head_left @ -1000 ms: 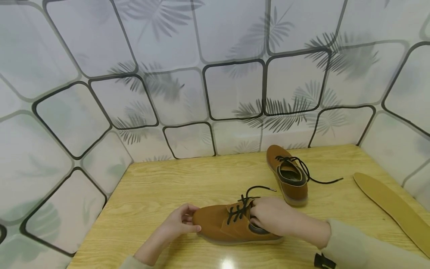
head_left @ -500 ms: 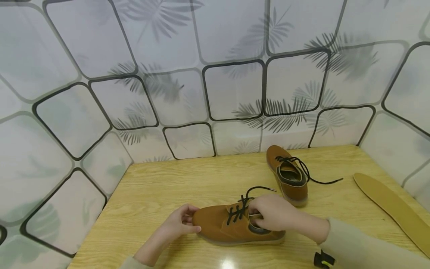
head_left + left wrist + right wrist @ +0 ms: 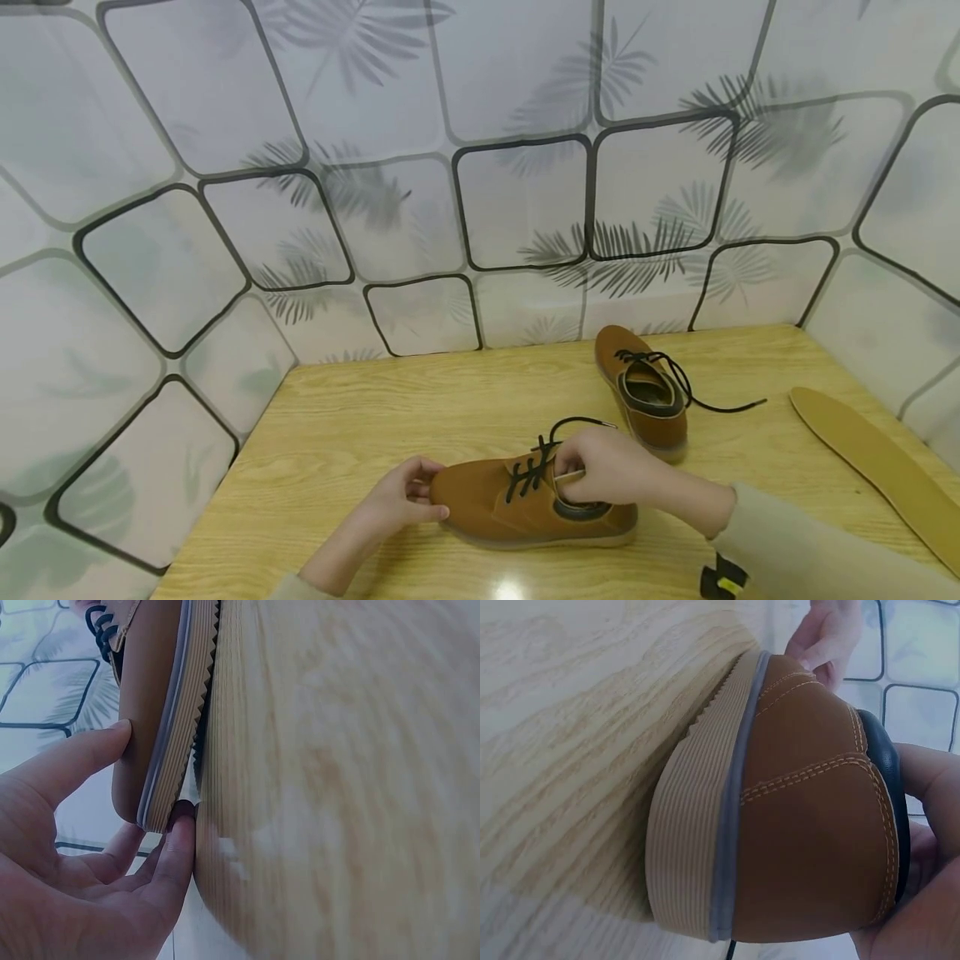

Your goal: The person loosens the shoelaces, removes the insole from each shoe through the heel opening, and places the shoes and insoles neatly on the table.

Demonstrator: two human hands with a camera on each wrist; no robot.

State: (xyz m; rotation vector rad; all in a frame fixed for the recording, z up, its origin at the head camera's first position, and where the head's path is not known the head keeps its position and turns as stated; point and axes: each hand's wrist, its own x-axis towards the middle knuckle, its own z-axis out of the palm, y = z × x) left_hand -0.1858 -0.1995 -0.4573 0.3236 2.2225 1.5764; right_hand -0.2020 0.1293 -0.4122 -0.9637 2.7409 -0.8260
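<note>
A brown lace-up shoe (image 3: 480, 500) with black laces lies on the table, toe to the left. My left hand (image 3: 397, 496) holds it at the toe. In the left wrist view the thumb presses the upper and the fingers (image 3: 176, 851) reach under the front of the sole. My right hand (image 3: 611, 467) has curled fingers in the shoe's opening, by the tongue, where a pale edge shows between thumb and forefinger. Whether that edge is tongue or insole I cannot tell. The right wrist view shows the heel (image 3: 810, 847) and the hand (image 3: 930, 862) at the dark collar; its fingertips are hidden.
Behind, to the right, stands the matching shoe (image 3: 660, 429), toe away, one lace trailing over the table. A flat tan insole (image 3: 877, 454) lies at the right edge. Patterned wall covering (image 3: 525, 200) encloses the wooden table (image 3: 360, 408) at the back and sides.
My right hand has risen slightly out of the shoe's opening, and a pale edge shows between its fingers. The heel has shifted a little to the right. The left hand has stayed at the toe.
</note>
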